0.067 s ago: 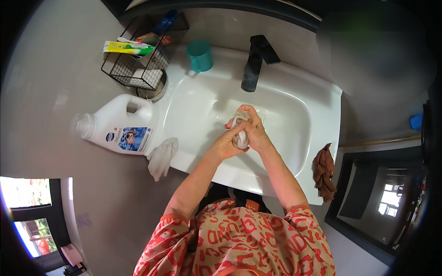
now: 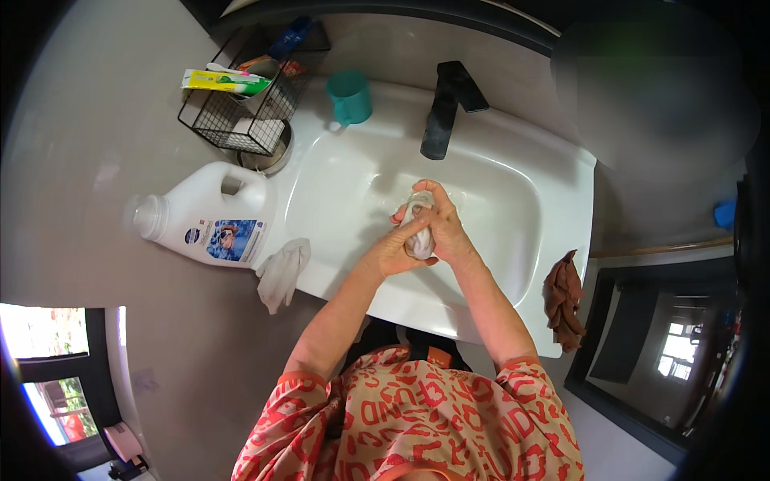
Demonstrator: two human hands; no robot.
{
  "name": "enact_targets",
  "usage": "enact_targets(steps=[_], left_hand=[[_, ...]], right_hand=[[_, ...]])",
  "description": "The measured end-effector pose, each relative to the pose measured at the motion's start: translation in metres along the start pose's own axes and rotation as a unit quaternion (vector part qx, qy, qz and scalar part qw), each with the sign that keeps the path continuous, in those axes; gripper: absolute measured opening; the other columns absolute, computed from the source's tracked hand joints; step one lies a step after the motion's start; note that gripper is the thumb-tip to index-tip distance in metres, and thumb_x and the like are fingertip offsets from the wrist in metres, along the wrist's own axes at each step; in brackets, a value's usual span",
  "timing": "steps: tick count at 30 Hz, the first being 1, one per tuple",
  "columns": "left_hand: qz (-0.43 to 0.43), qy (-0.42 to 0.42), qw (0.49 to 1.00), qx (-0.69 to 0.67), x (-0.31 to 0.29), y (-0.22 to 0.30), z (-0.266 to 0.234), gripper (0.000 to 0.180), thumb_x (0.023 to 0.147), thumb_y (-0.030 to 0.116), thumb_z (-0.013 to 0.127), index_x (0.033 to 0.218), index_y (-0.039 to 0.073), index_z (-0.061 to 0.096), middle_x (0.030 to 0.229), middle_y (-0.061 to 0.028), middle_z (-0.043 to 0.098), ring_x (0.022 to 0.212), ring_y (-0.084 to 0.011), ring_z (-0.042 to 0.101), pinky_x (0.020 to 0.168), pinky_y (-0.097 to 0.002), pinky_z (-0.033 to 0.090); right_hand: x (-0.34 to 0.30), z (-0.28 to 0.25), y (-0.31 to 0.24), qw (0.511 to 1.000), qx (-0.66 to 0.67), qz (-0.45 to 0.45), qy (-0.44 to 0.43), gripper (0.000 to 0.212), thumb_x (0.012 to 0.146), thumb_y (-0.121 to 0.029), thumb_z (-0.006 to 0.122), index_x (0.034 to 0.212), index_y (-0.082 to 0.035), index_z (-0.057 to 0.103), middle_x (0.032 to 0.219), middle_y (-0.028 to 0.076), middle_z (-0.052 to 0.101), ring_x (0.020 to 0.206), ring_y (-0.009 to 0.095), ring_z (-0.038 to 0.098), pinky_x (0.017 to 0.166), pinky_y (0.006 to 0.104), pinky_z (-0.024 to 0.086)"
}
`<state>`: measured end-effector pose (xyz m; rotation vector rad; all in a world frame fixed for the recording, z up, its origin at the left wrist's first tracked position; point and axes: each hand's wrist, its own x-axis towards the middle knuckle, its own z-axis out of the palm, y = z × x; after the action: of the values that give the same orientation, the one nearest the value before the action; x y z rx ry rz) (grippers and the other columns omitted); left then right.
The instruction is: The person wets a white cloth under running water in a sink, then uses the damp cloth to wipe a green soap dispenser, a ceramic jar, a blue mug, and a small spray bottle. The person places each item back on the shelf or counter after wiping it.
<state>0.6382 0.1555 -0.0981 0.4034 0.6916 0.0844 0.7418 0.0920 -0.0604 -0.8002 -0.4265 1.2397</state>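
Over the white washbasin (image 2: 501, 200), my two hands press together around a wet, bunched white cloth (image 2: 419, 232). The palm of my left hand (image 2: 391, 254) supports it from below and the left. My right hand (image 2: 446, 228) closes over it from the right, with its thumb across the cloth. The fingers of both hands overlap, so part of the cloth is hidden. Beyond my hands stands a black tap (image 2: 439, 120). Another white cloth (image 2: 285, 272) hangs over the basin's left front edge.
A large white detergent jug (image 2: 192, 212) lies left of the basin. A teal mug (image 2: 350, 96) stands on the back left rim, beside a black wire basket (image 2: 257, 136) holding a toothpaste box (image 2: 224, 81). A brown cloth (image 2: 565, 301) drapes over the right edge.
Both hands keep their grip, with only a slight shift of the fingers around the white cloth. Everything else stays in place.
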Motion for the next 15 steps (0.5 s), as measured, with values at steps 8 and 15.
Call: enact_targets(steps=[8,15], left_hand=[[-0.037,-0.144,0.949,0.278,-0.027,0.033,0.028,0.044,0.083,0.020,0.065,0.115,-0.002,0.045,0.099,-0.0097,0.058,0.084,-0.0206,0.062,0.066,-0.0370,0.056],[-0.018,-0.063,0.899,0.432,-0.015,0.012,0.033,0.031,0.082,0.028,0.060,0.099,0.003,0.053,0.073,0.0006,0.047,0.059,-0.0084,0.040,0.048,-0.0209,0.033]], right_hand=[[0.008,-0.004,-0.024,0.993,-0.118,0.030,-0.011,0.015,0.092,-0.015,0.049,0.097,-0.003,0.055,0.065,0.000,0.043,0.062,0.008,0.040,0.056,0.0222,0.037],[0.010,-0.019,-0.016,0.964,-0.259,0.017,0.047,0.028,0.093,-0.025,0.050,0.076,-0.004,0.054,0.059,-0.003,0.041,0.052,0.006,0.035,0.048,0.0220,0.033]])
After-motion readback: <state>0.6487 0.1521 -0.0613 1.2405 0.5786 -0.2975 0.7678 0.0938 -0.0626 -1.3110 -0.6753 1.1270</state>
